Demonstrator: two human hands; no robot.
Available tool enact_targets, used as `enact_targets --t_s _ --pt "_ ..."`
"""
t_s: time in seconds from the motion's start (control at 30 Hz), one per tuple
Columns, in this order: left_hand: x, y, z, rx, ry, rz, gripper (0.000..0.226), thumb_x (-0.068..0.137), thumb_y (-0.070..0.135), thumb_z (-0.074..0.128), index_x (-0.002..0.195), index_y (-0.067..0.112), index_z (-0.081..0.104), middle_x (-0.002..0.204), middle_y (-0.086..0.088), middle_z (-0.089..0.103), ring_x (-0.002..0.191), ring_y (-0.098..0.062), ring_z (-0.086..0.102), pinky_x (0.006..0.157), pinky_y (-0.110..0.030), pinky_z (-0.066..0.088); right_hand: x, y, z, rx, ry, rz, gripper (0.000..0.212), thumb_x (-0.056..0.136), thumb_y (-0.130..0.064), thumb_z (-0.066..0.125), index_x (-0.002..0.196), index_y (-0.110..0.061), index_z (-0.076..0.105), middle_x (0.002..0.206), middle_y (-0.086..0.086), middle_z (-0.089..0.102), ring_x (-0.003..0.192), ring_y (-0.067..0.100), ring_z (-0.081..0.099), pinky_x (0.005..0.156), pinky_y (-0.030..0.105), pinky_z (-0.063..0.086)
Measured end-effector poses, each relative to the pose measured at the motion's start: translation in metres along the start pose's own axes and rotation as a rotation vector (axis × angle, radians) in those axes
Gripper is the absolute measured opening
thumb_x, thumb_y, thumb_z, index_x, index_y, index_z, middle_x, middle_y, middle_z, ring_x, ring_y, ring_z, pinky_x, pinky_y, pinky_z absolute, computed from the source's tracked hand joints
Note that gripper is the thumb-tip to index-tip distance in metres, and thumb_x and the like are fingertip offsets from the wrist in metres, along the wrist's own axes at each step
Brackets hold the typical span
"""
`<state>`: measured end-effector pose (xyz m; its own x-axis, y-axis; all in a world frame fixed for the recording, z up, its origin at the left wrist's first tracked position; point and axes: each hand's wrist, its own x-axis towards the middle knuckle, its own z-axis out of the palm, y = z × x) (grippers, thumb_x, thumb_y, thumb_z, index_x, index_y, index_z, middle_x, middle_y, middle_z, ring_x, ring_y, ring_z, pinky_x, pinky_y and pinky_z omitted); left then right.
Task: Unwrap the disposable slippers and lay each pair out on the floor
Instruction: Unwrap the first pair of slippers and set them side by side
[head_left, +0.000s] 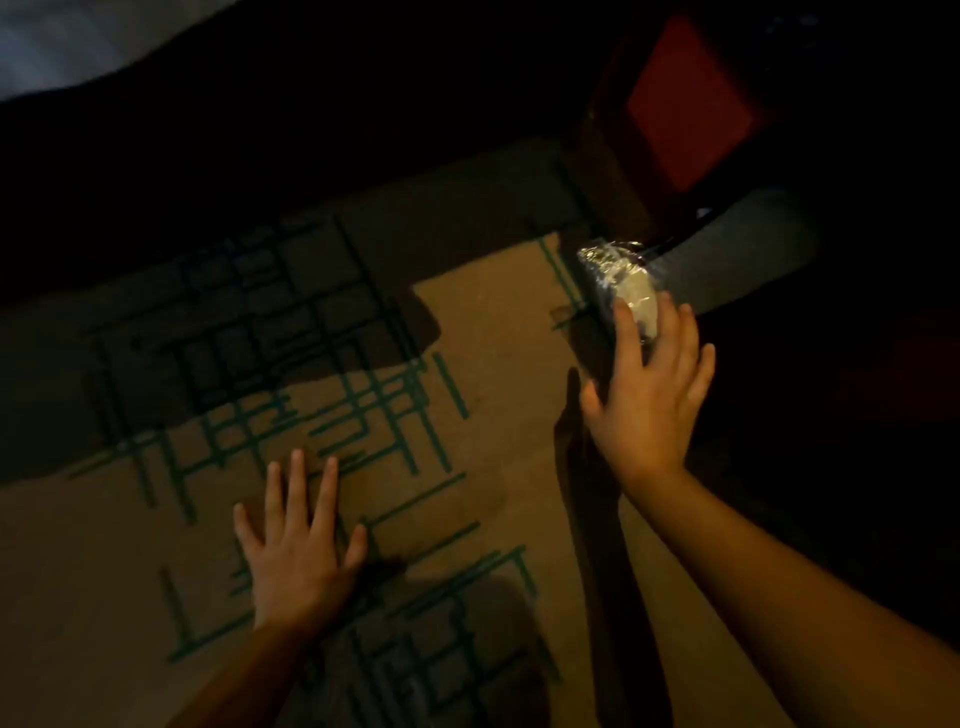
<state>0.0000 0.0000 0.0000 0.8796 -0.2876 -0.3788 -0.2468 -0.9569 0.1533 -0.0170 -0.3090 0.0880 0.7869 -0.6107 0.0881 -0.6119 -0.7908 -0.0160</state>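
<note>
The room is dim, and most of the view is a tan carpet printed with thin green lines that cross in a grid-like pattern; a lit patch covers the near and middle floor while the far part lies in shadow.

Nearest the camera, two bare forearms come in from the bottom edge. The left hand lies flat on the carpet, palm down, all five fingers spread apart and holding nothing. A soft shadow falls on the floor just beside its wrist.

Further out and to the right, the right hand is stretched forward, palm down, its fingers fanned apart. The tips of the first two or three reach onto the near end of one wrapped slipper pack; whether they press on it or only touch cannot be told. They are not closed around it.

That single pack is a pale, whitish bundle in clear, shiny film that catches the light at its far end. It lies at the right edge of the lit carpet, still in its wrapping. Only one pack shows, and no loose slippers are seen on the floor.

Just beyond the pack stands one dark piece of furniture with a red panel, too dark to identify. At the far left corner, one pale surface is blurred.
</note>
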Motion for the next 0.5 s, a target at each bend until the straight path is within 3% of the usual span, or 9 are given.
enact_targets --t_s 0.1,0.23,0.4,0.5 --pt "-0.002 -0.003 -0.001 0.012 0.027 0.004 0.076 0.074 0.054 0.032 0.142 0.022 0.035 0.155 -0.011 0.027 0.142 -0.029 0.018 0.107 -0.066 0.018 0.011 0.004 0.001 -0.042 0.002 -0.058 0.093 0.066 -0.024 0.078 0.143 -0.021 0.026 0.15 0.016 0.03 0.141 0.035 0.02 0.111 0.056 0.018" --pt "0.0 -0.001 0.0 0.004 0.062 0.005 0.075 0.074 0.055 0.03 0.142 0.022 0.036 0.155 -0.01 0.028 0.142 -0.03 0.02 0.107 -0.065 0.018 0.029 0.007 0.009 -0.111 0.0 -0.117 0.087 0.066 -0.014 0.077 0.14 -0.019 0.032 0.145 0.015 0.039 0.136 0.034 0.03 0.104 0.054 0.033" --pt "-0.003 -0.002 -0.01 -0.06 0.006 0.005 0.078 0.073 0.06 0.025 0.146 0.031 0.023 0.16 -0.001 0.011 0.147 -0.023 0.004 0.113 -0.059 0.008 0.04 0.013 0.003 -0.155 0.012 -0.141 0.077 0.069 -0.006 0.073 0.136 -0.016 0.037 0.136 0.012 0.047 0.125 0.033 0.041 0.09 0.048 0.045" --pt "-0.002 -0.001 -0.019 -0.129 -0.017 -0.015 0.072 0.08 0.053 0.044 0.145 0.033 0.022 0.16 0.001 0.005 0.147 -0.019 -0.001 0.115 -0.057 0.007 0.041 0.018 -0.005 -0.132 0.056 -0.175 0.073 0.07 -0.004 0.071 0.135 -0.013 0.04 0.131 0.013 0.052 0.118 0.033 0.048 0.084 0.046 0.049"
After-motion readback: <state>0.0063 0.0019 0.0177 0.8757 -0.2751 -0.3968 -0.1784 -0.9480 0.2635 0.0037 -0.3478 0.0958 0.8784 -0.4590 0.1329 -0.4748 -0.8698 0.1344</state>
